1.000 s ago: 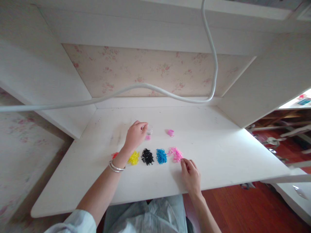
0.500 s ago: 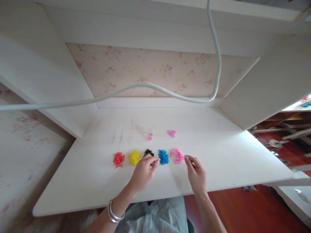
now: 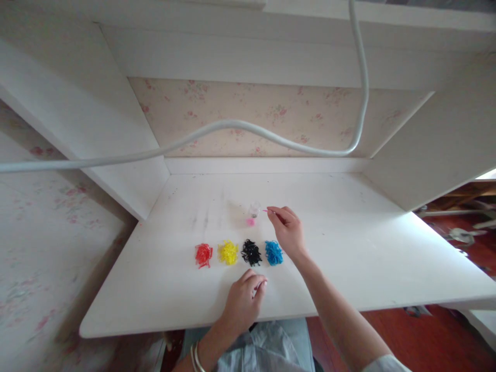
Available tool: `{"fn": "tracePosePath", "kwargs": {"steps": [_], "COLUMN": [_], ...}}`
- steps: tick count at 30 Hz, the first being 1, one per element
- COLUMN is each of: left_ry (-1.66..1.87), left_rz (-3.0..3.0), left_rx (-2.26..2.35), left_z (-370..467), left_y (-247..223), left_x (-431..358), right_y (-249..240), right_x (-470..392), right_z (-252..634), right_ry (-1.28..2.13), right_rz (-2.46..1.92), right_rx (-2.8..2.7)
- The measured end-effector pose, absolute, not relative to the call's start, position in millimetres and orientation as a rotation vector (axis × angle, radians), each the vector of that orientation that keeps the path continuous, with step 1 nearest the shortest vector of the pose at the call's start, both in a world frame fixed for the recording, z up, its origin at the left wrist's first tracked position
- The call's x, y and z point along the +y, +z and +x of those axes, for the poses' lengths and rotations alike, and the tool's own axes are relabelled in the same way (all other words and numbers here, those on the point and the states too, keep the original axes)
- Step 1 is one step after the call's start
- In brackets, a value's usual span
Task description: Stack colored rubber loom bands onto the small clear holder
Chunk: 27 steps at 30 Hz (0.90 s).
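Note:
Red (image 3: 203, 255), yellow (image 3: 228, 252), black (image 3: 251, 252) and blue (image 3: 274, 253) piles of small bands lie in a row on the white desk (image 3: 155, 289). Behind them stands a small clear container (image 3: 254, 209), with something pink (image 3: 250, 222) at its front. My right hand (image 3: 285, 227) pinches a thin pink band (image 3: 265, 210) just right of the container. It hides the pink pile and the spot behind it. Below the black pile, my left hand (image 3: 245, 296) rests near the front edge, fingers pressed together; whatever they hold, if anything, is too small to name.
A thick white cable (image 3: 232, 124) crosses the view above the desk. White side panels (image 3: 418, 134) and a floral-papered back wall (image 3: 240, 98) enclose the desk. My lap shows below the front edge.
My right hand has moved forward and left, from beside the pink pile to the clear container. My left hand has drawn back from the black and blue piles. The view has shifted slightly.

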<state>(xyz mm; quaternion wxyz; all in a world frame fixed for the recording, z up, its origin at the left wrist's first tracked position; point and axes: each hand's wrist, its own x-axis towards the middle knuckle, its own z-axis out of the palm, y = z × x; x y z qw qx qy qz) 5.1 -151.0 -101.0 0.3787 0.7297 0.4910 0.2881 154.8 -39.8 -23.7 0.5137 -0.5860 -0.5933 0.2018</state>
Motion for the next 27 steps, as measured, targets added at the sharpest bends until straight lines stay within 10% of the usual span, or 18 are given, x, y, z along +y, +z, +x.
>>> {"fn": "tracePosePath", "kwargs": {"steps": [27], "left_ry": [0.656], "left_rz": [1.920], "left_rx": [1.280], "left_z": [1.9], "left_y": [-98.1], "left_x": [-151.1], "right_y": [-26.4], "right_x": [-35.0], "right_z": [167.4], "right_ry": [0.431], "right_rz": [-1.557], "right_rx": [-1.440]}}
